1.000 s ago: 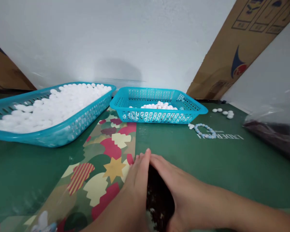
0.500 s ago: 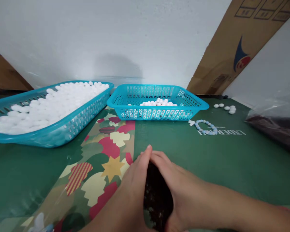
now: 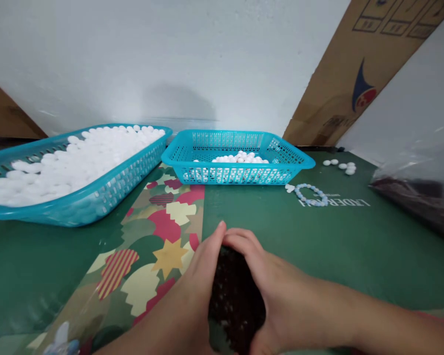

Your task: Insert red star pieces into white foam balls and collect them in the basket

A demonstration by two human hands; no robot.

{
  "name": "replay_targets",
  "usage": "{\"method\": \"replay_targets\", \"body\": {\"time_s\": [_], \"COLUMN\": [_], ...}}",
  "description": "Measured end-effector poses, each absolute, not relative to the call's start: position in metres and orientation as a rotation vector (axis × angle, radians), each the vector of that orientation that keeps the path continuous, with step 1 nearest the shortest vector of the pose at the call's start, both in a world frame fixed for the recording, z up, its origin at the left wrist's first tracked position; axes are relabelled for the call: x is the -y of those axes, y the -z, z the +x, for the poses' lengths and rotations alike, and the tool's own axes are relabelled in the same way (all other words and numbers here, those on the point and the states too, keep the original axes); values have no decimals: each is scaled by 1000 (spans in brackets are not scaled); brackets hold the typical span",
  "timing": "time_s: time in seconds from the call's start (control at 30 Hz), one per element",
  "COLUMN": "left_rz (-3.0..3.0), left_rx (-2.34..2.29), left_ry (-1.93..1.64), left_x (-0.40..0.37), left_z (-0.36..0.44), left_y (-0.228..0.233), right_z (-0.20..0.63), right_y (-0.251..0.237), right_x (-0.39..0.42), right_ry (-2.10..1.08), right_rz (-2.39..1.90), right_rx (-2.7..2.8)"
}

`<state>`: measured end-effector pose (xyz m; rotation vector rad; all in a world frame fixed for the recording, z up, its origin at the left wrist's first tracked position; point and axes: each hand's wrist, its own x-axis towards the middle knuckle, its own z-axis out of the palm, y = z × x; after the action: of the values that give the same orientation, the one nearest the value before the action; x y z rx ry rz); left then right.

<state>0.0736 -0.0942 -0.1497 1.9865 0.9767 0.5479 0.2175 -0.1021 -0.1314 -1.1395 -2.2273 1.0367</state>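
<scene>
My left hand and my right hand curve round a dark brown heap low in the middle of the head view. It looks like loose, fine, slightly shiny stuff, whose kind I cannot make out. The fingers of each hand lie together, and the two hands meet at the far side of the heap. Both are closed about its sides, with the near end cut off by the frame's lower edge. Under it is a green printed sheet.
Two blue plastic baskets, one at left and one in the middle, hold white egg-shaped pieces. A light-blue bead bracelet, several loose white pieces and a clear bag of dark stuff lie to the right. Cardboard leans behind.
The gap between my hands has widened a little, so more of the dark heap shows. The whole view has shifted slightly, with things appearing a bit further left.
</scene>
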Motion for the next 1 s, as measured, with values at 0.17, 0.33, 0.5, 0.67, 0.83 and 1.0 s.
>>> {"method": "replay_targets", "body": {"time_s": [0.17, 0.33, 0.5, 0.67, 0.83, 1.0], "left_rz": [1751, 1316, 1163, 1335, 1769, 2110], "left_rx": [-882, -893, -911, -811, -988, -1054], "left_ry": [-468, -436, -440, -461, -436, -566], "left_x": [94, 88, 82, 79, 87, 96], "left_z": [66, 61, 54, 48, 54, 68], "left_y": [134, 119, 116, 132, 143, 143], "right_z": [220, 223, 234, 250, 252, 239], "right_y": [129, 127, 127, 135, 134, 126], "right_x": [105, 104, 101, 102, 106, 104], "right_ry": [-1085, -1349, -1497, -1377, -1392, -1303], "right_rz": [-1151, -1050, -894, -888, -1078, -1213], "right_rx": [2201, 1931, 1678, 1793, 2037, 2198]}}
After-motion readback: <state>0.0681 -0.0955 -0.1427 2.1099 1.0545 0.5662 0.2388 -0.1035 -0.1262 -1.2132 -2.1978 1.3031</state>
